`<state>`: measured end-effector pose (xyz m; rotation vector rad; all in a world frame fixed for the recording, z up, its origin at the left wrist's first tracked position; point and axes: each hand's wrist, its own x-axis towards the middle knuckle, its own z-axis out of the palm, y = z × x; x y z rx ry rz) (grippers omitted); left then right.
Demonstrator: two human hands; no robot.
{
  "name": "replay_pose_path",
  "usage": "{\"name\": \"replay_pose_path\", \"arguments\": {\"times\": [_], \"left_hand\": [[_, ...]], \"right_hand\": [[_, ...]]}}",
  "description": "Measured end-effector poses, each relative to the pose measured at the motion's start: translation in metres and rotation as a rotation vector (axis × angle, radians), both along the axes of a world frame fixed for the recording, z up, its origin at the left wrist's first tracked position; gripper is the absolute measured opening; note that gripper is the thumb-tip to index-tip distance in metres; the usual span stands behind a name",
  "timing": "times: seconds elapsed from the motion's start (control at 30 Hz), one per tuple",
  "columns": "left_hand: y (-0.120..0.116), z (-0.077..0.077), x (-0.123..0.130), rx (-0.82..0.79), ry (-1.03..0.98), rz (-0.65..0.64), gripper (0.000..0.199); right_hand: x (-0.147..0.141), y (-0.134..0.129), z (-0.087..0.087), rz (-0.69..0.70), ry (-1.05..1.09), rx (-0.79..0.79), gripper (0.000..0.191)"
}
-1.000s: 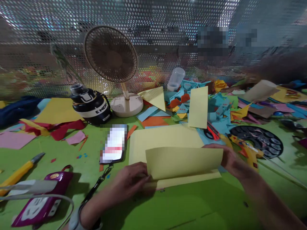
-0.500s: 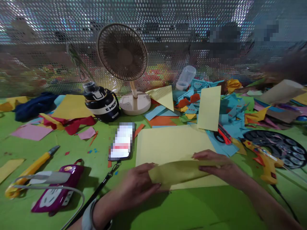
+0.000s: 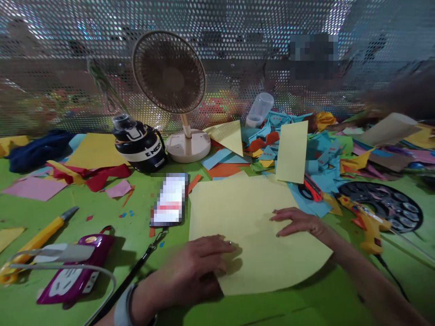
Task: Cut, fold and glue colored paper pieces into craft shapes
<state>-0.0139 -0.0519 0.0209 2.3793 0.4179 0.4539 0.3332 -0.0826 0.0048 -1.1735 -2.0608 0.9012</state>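
Note:
A large pale yellow sheet (image 3: pixel 244 217) lies unrolled on the green table, its near edge bowed and its right corner slightly raised. My left hand (image 3: pixel 204 260) rests at the sheet's lower left, fingers spread over it and holding nothing. Over the right part of the sheet is my right hand (image 3: pixel 297 222), its fingers apart and nothing between them. Behind the sheet a smaller yellow piece (image 3: pixel 292 151) stands upright, with red and black scissors (image 3: pixel 312 189) beside its base. A lit phone (image 3: pixel 170 199) lies left of the sheet.
A fan (image 3: pixel 170 77) and a black bottle (image 3: pixel 141 145) stand at the back. On the left are a purple device (image 3: pixel 78 271) with a cable and a yellow cutter (image 3: pixel 41 240). A yellow glue gun (image 3: pixel 370 226) and black palette (image 3: pixel 384 203) lie right, with paper scraps (image 3: pixel 326 154) behind.
The near part of the yellow sheet, held curled up between both hands before, now lies unrolled toward me. Both hands have let go and opened over it.

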Motion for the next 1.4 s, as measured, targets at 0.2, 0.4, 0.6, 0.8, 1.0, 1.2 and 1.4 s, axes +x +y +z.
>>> {"name": "replay_pose_path", "arguments": {"times": [0.2, 0.4, 0.6, 0.8, 1.0, 1.2, 1.4], "left_hand": [[0.001, -0.015, -0.001, -0.043, -0.063, 0.105, 0.014], [0.005, -0.019, 0.003, -0.038, -0.098, 0.332, 0.021], [0.005, -0.021, 0.006, -0.086, -0.034, 0.384, 0.019], [0.004, -0.022, 0.012, -0.053, -0.065, 0.374, 0.019], [0.004, -0.018, 0.012, -0.058, -0.034, 0.378, 0.019], [0.007, -0.023, 0.009, -0.029, -0.034, 0.384, 0.012], [0.008, -0.029, 0.007, 0.015, -0.077, 0.369, 0.01]], "right_hand": [[0.002, 0.002, -0.008, -0.121, -0.032, 0.034, 0.034], [0.008, -0.006, 0.018, -0.254, 0.169, 0.018, 0.026], [-0.018, -0.018, 0.029, -0.376, -0.062, 0.48, 0.036], [-0.047, -0.015, 0.018, -0.241, -0.302, 0.686, 0.021], [-0.038, -0.011, 0.018, -0.295, -0.282, 0.691, 0.016], [-0.031, -0.011, 0.019, -0.385, -0.327, 0.748, 0.017], [-0.034, -0.014, 0.022, -0.303, -0.224, 0.713, 0.014]]}}
